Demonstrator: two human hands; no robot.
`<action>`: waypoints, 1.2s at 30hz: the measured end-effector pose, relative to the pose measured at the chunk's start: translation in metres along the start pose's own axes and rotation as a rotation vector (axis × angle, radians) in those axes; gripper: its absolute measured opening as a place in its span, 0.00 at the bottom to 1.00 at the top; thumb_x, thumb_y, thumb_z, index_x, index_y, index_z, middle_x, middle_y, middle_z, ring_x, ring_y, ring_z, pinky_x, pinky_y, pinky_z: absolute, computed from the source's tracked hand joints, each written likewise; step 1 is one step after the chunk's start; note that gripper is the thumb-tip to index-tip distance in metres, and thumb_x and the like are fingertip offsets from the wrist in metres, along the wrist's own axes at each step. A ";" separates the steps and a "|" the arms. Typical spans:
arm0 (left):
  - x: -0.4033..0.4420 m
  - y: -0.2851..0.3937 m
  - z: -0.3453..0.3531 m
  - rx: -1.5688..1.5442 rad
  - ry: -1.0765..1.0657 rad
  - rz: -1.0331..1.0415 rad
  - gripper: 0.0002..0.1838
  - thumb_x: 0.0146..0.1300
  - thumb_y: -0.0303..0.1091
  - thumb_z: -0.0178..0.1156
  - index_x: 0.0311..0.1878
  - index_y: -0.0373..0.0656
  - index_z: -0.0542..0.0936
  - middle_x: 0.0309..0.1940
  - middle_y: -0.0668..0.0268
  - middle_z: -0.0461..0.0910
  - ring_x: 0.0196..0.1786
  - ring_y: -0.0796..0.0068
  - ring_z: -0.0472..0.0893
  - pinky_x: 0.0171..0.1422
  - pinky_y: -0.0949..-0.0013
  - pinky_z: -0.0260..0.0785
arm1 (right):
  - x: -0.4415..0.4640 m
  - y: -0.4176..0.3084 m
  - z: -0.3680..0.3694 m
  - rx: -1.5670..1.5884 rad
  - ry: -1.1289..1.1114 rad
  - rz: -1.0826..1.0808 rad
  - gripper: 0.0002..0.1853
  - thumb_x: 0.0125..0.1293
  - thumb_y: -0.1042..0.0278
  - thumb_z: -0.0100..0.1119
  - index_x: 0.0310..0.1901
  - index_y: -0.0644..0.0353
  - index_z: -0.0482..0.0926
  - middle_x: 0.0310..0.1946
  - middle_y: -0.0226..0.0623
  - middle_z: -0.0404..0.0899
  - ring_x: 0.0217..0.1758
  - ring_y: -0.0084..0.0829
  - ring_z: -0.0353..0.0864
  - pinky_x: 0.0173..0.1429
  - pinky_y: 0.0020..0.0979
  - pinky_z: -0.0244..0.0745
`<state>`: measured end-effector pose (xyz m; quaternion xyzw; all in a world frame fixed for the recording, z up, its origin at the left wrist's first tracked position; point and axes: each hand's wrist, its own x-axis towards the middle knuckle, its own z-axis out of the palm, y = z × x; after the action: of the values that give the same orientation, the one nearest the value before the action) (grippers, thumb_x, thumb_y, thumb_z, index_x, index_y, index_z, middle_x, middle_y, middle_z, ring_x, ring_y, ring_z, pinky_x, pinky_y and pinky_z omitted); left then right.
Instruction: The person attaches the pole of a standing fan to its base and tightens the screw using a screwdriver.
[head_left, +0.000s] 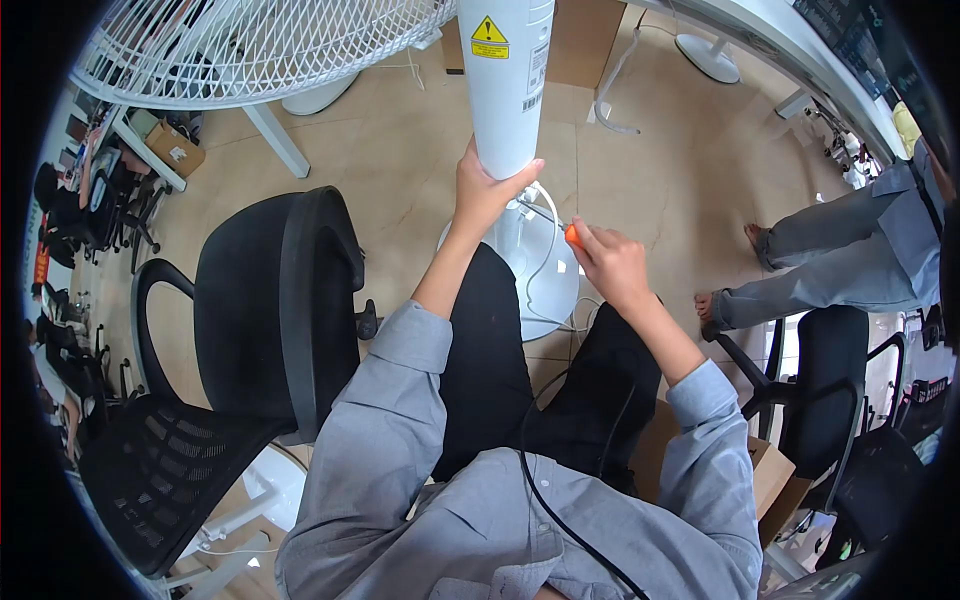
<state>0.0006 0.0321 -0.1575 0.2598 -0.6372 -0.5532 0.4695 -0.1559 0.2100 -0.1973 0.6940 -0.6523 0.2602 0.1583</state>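
A white cylindrical housing (pixel 508 100) with a yellow warning label stands upright at the top centre. My left hand (pixel 485 190) is wrapped round its lower end. My right hand (pixel 612 262) grips the orange handle of a screwdriver (pixel 573 235), whose shaft points left toward the underside of the housing. Below, a white stand with a round base (pixel 550 285) rests on the floor between my knees. A white cable (pixel 546 250) hangs from the housing's lower end down over the base. The screwdriver's tip is hard to make out.
A white fan grille (pixel 260 50) spans the upper left. A black office chair (pixel 250 300) stands close on my left. Another person's legs (pixel 830 270) are at the right, near a black chair (pixel 825 400). Cardboard boxes (pixel 768 475) lie behind my right arm.
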 end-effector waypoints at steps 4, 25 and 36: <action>-0.001 0.001 0.000 0.016 0.001 0.004 0.28 0.54 0.33 0.78 0.56 0.35 0.77 0.45 0.61 0.85 0.46 0.74 0.85 0.51 0.69 0.78 | -0.013 -0.006 0.011 -0.131 0.011 -0.013 0.23 0.59 0.66 0.72 0.58 0.57 0.83 0.35 0.33 0.85 0.31 0.32 0.84 0.30 0.32 0.78; -0.004 -0.001 0.001 0.043 0.044 0.036 0.23 0.56 0.32 0.77 0.51 0.36 0.79 0.40 0.63 0.85 0.40 0.76 0.85 0.47 0.70 0.78 | 0.008 0.016 -0.012 1.492 -0.624 1.133 0.21 0.68 0.60 0.70 0.54 0.68 0.83 0.34 0.34 0.86 0.27 0.15 0.78 0.28 0.19 0.71; -0.004 0.001 0.000 0.015 0.028 0.048 0.21 0.57 0.31 0.76 0.50 0.37 0.79 0.39 0.64 0.85 0.40 0.77 0.85 0.46 0.71 0.78 | -0.009 -0.008 0.008 0.436 -0.077 0.303 0.16 0.63 0.64 0.71 0.49 0.64 0.85 0.23 0.40 0.81 0.22 0.35 0.79 0.28 0.34 0.72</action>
<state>0.0027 0.0360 -0.1581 0.2557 -0.6409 -0.5331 0.4895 -0.1472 0.2141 -0.2081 0.6155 -0.6828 0.3888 -0.0608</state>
